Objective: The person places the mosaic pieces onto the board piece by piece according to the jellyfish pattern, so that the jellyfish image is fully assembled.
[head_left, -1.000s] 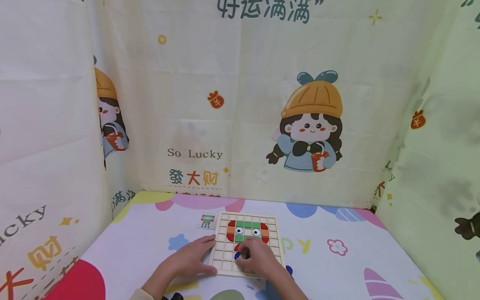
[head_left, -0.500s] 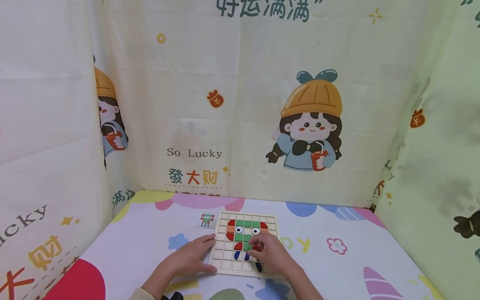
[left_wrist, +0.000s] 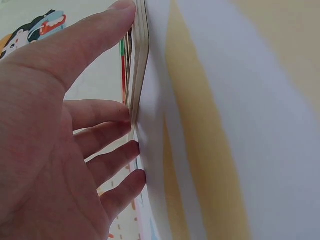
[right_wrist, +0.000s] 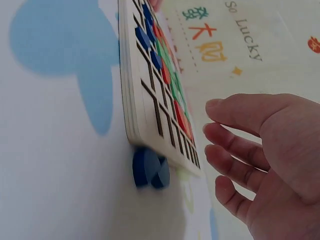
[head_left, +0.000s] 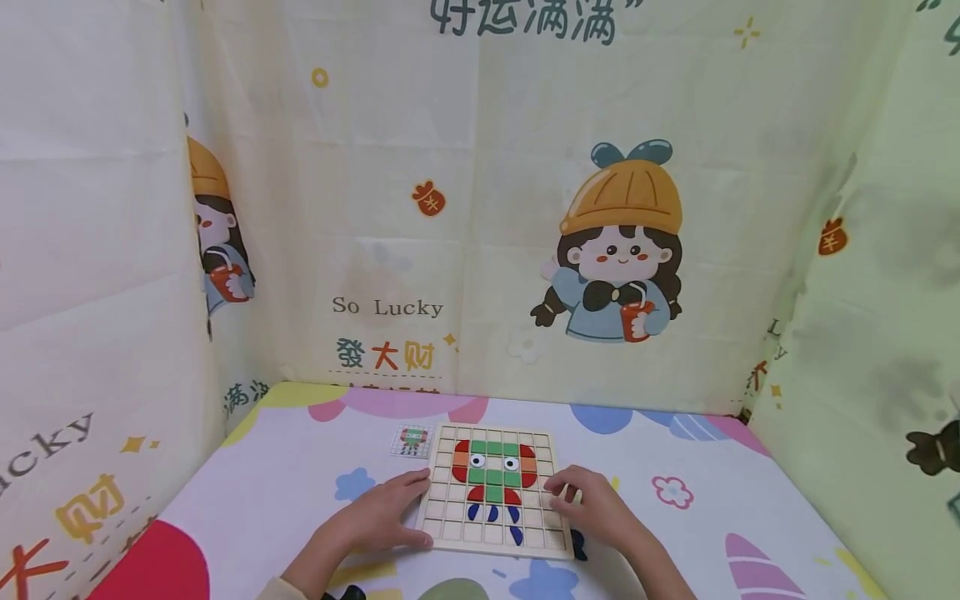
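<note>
Grid board [head_left: 495, 492] is lying between both hands, left fingers [head_left: 411, 483] resting straight against its left edge. Right hand [head_left: 592, 508] is hovering just right of it, fingers loosely apart, holding nothing; blue pieces [right_wrist: 150, 169] are sitting nearest those fingers.

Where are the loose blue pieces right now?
In the right wrist view, the loose blue pieces lie on the tablecloth against the wooden grid board, near its corner, close to the right hand.

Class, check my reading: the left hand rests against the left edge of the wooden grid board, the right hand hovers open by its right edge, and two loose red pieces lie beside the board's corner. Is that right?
One detail is wrong: the loose pieces are blue, not red, as the right wrist view shows. The rest stands: the left hand rests against the left edge of the wooden grid board, and the right hand is open by its right edge.
</note>
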Demonstrator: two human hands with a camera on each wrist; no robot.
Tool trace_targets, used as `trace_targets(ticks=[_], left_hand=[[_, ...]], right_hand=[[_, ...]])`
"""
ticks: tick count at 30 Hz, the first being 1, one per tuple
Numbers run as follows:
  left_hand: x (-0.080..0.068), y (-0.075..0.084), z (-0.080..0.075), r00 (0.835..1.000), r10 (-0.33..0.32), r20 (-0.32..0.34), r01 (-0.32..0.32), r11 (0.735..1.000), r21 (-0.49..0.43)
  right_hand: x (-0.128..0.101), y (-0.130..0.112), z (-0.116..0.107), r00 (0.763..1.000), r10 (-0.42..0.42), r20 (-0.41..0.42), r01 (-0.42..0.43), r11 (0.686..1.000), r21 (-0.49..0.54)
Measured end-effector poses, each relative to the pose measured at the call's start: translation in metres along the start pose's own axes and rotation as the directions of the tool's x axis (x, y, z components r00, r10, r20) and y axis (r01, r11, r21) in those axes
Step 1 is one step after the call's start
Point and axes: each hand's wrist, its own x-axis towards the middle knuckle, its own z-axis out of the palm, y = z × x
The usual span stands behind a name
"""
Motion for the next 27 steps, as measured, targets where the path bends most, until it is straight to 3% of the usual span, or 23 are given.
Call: trace_targets(ticks=[7,14,18,27], left_hand=[[0.001,-0.001,0.001,1.000,-0.003,-0.002,0.003,1.000,-0.005],[0.001,0.000,0.001,1.000,-0.013,-0.003,0.013,1.000,-0.010],[0.000,-0.001,0.001,1.000,-0.012,-0.005,0.012,1.000,-0.011],[0.001,0.000,0.000,1.000,-0.016,0.002,0.016,1.000,-0.018]], right_hand=[[-0.013,0.018,-0.011,0.997,-0.011,0.080,0.009,1.000,0.024],[-0.024,0.032,-0.016,0.981,-0.162,0.108,0.152,0.984,0.097],[-0.025,0.033,-0.016,0.978,-0.133,0.163,0.111,0.984,0.137],[-0.025,0.032,-0.016,0.975,-0.040,0.218,0.019,0.995,0.102]])
